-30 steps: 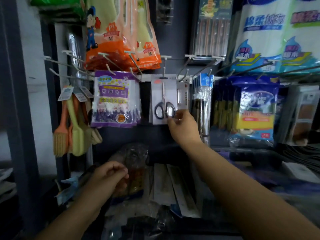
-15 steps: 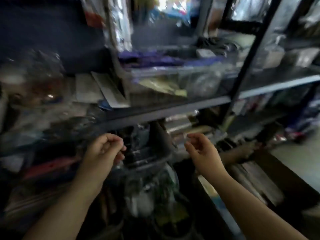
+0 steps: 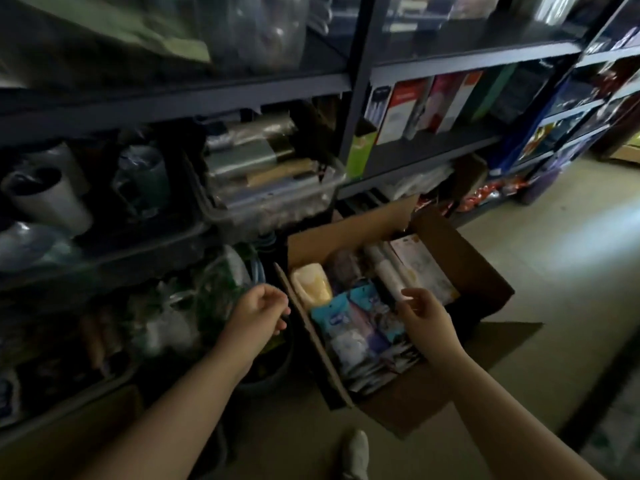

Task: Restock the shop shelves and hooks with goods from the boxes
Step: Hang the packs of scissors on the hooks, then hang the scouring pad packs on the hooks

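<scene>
An open cardboard box [image 3: 464,258] stands on the floor in front of the dark shelving. It is packed with goods: blue and white packets [image 3: 353,320], a yellow packet [image 3: 311,287], white rolls [image 3: 384,268] and a pale flat pack [image 3: 422,268]. My right hand [image 3: 424,315] hovers over the right side of the box with loosely curled fingers and holds nothing. Beside the box's left flap, my left hand [image 3: 258,313] hangs with fingers loosely curled and nothing in it.
The dark metal shelves [image 3: 221,95] hold clear bins of rolls [image 3: 263,174], grey cups [image 3: 48,199] and upright product boxes [image 3: 426,105]. Bagged goods [image 3: 194,306] fill the lowest level at left. Pale floor [image 3: 571,258] stretches right. My shoe [image 3: 355,453] shows at the bottom.
My view has dropped from the hooks with the scissors down to the box on the floor. My right hand left the scissors card and now hangs over the box; my left hand came down too.
</scene>
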Demonstrator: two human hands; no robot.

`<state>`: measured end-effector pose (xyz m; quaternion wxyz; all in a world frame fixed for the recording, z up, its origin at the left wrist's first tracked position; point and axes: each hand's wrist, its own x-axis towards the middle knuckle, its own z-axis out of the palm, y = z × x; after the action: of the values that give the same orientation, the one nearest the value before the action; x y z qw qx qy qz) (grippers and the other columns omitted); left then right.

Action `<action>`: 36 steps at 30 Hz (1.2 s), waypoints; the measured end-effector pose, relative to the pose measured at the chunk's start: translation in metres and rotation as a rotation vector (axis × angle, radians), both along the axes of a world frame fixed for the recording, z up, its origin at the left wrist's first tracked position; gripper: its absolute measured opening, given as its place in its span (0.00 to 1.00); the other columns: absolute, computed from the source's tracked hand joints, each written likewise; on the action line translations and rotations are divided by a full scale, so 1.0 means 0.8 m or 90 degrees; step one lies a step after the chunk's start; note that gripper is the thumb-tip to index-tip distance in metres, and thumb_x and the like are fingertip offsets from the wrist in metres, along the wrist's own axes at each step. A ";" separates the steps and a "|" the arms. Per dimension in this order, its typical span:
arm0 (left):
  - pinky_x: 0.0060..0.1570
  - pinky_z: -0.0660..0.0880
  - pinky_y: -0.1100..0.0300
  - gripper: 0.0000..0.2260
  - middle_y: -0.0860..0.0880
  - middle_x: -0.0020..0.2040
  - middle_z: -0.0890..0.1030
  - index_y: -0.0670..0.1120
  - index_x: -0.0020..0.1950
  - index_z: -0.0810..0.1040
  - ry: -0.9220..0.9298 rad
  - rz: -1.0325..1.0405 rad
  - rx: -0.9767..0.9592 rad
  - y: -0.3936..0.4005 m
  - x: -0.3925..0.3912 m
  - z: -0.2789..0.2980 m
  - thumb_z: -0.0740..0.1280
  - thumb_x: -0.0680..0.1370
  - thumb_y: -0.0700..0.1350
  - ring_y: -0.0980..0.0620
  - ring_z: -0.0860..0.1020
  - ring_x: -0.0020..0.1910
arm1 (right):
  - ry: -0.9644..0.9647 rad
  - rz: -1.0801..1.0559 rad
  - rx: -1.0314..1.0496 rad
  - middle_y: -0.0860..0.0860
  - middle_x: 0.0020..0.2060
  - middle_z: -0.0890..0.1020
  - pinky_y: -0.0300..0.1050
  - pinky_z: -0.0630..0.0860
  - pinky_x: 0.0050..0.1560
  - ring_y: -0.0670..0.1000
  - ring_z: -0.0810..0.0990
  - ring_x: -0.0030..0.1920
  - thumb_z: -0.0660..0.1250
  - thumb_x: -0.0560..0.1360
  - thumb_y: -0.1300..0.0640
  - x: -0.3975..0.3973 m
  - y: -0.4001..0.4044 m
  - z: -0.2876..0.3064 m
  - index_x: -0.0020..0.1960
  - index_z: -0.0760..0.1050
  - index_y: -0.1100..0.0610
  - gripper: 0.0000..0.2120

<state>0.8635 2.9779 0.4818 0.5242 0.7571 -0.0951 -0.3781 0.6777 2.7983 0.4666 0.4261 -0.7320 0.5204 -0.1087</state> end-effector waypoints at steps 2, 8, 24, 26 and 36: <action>0.35 0.73 0.61 0.06 0.47 0.39 0.78 0.43 0.47 0.74 -0.005 0.008 0.002 -0.041 -0.027 -0.014 0.61 0.81 0.42 0.53 0.75 0.33 | 0.035 0.007 0.043 0.47 0.47 0.80 0.47 0.77 0.51 0.48 0.80 0.48 0.64 0.78 0.52 -0.019 -0.036 -0.021 0.63 0.71 0.52 0.14; 0.44 0.77 0.53 0.06 0.46 0.42 0.78 0.49 0.43 0.72 0.003 0.066 0.079 -0.147 -0.095 -0.090 0.63 0.79 0.41 0.49 0.78 0.39 | 0.144 0.146 0.128 0.50 0.49 0.80 0.47 0.77 0.49 0.51 0.80 0.49 0.64 0.79 0.52 -0.042 -0.122 -0.093 0.64 0.71 0.53 0.15; 0.46 0.69 0.59 0.22 0.40 0.63 0.76 0.37 0.66 0.67 0.046 0.136 0.381 -0.202 -0.112 -0.241 0.68 0.77 0.47 0.42 0.76 0.61 | 0.406 0.307 0.083 0.60 0.72 0.64 0.53 0.61 0.70 0.62 0.62 0.71 0.60 0.79 0.45 0.028 -0.156 -0.238 0.77 0.52 0.58 0.33; 0.47 0.69 0.59 0.25 0.40 0.63 0.76 0.37 0.66 0.67 0.052 0.150 0.381 -0.204 -0.111 -0.249 0.70 0.75 0.48 0.41 0.75 0.61 | 0.406 0.275 0.103 0.60 0.70 0.65 0.54 0.63 0.70 0.62 0.64 0.70 0.64 0.76 0.44 0.029 -0.161 -0.244 0.75 0.56 0.59 0.35; 0.50 0.78 0.52 0.12 0.45 0.45 0.83 0.45 0.49 0.81 0.119 0.223 0.226 -0.192 -0.109 -0.222 0.77 0.68 0.39 0.45 0.82 0.49 | 0.324 0.288 0.285 0.53 0.58 0.79 0.49 0.78 0.58 0.55 0.77 0.59 0.78 0.50 0.38 0.034 -0.167 -0.236 0.60 0.76 0.52 0.40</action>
<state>0.7766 2.8239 0.3046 0.4473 0.8039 0.1542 -0.3602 0.7050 2.6646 0.2781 0.4454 -0.7208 0.4460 0.2883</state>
